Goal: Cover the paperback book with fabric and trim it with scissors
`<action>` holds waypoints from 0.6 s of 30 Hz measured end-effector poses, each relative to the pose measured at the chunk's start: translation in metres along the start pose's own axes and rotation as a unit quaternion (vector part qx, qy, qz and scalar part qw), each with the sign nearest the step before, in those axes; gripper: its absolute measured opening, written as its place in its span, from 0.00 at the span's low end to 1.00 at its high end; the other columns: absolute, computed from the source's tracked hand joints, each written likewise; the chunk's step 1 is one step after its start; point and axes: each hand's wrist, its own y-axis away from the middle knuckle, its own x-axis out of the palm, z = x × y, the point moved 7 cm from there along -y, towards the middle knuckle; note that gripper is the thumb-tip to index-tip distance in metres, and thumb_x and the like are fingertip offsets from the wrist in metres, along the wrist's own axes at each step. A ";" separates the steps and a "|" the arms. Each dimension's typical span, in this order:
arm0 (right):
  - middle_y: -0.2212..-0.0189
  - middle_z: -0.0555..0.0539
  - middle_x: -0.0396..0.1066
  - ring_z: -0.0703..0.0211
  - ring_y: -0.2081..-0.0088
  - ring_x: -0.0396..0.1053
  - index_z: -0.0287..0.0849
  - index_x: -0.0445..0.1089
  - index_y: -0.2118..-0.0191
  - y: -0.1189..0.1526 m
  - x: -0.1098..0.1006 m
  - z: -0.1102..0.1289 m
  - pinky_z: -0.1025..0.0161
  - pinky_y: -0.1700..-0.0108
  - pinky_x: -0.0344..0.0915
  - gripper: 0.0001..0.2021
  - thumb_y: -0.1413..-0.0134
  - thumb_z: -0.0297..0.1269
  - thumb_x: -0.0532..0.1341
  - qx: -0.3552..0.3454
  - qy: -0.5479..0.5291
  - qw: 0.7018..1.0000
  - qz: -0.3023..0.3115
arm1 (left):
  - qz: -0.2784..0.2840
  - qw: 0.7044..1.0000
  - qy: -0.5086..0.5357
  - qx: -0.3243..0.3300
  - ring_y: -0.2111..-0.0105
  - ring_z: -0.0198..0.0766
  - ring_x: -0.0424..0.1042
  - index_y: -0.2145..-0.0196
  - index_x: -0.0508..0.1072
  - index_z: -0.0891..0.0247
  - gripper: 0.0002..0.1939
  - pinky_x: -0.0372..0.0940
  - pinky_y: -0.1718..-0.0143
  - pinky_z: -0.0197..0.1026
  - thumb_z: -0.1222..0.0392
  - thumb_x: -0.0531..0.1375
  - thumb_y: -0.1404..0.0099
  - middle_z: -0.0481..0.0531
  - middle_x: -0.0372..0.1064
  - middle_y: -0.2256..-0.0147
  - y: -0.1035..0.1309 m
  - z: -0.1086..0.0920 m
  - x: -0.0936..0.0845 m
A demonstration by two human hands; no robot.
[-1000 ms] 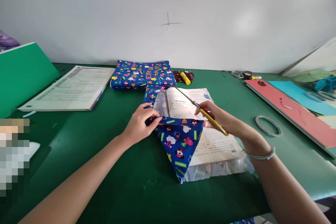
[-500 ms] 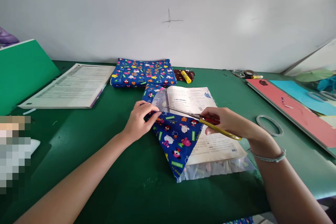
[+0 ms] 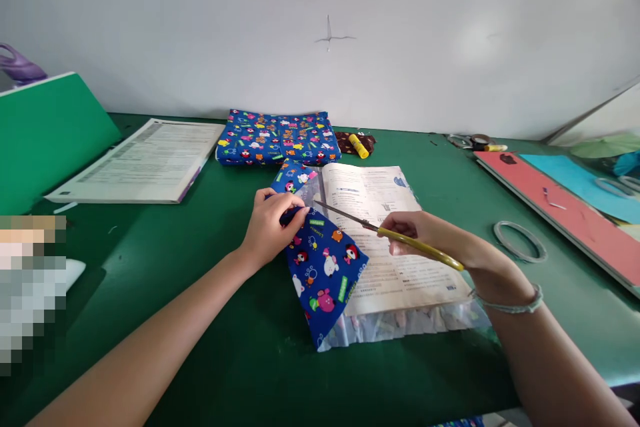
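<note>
My left hand [image 3: 275, 223] pinches the folded edge of a blue sheet [image 3: 327, 270] printed with cartoon animals, whose pale underside shows beneath the book. In my right hand [image 3: 420, 233] is a pair of scissors [image 3: 350, 217] with yellow handles; the blades point left, their tips close to my left fingertips and above the sheet's fold. An open book [image 3: 415, 287] with printed pages lies on the sheet, partly covered by the folded blue flap. My right fingers hide part of the scissor handles.
Behind the book lies a folded blue patterned bundle [image 3: 280, 137], with a yellow glue stick [image 3: 359, 146] beside it. A thick book [image 3: 135, 163] rests at left. On the right are a tape roll [image 3: 520, 241] and a red board [image 3: 565, 213]. A pixelated patch covers the left edge.
The blue flap has swung left and come away from the scissor blades, uncovering more of the page. The blades look closer together, and my right hand remains near the same place.
</note>
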 end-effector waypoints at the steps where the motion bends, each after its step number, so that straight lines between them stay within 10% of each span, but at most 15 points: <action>1: 0.71 0.47 0.70 0.61 0.71 0.65 0.42 0.70 0.64 0.000 0.002 0.003 0.63 0.71 0.60 0.20 0.54 0.54 0.66 -0.003 -0.009 1.000 -0.005 | -0.002 1.000 -0.001 0.006 0.69 0.37 0.70 0.69 0.69 0.59 0.07 0.59 0.52 0.47 0.57 0.56 0.33 0.46 0.73 0.71 -0.001 -0.001 0.000; 9: 0.68 0.47 0.70 0.60 0.69 0.65 0.43 0.61 0.60 -0.011 0.044 0.028 0.61 0.69 0.63 0.26 0.60 0.52 0.70 -0.016 -0.152 0.986 -0.065 | 0.009 0.998 0.009 0.061 0.70 0.37 0.71 0.67 0.69 0.58 0.05 0.61 0.47 0.48 0.59 0.55 0.32 0.45 0.73 0.71 0.002 -0.010 0.005; 18: 0.65 0.48 0.70 0.58 0.66 0.68 0.45 0.63 0.63 -0.013 0.041 0.022 0.60 0.66 0.66 0.15 0.53 0.44 0.67 -0.020 -0.184 0.982 -0.037 | 0.002 0.990 0.114 -0.085 0.67 0.38 0.71 0.69 0.73 0.60 0.08 0.67 0.65 0.40 0.53 0.61 0.38 0.49 0.73 0.70 0.001 0.011 -0.002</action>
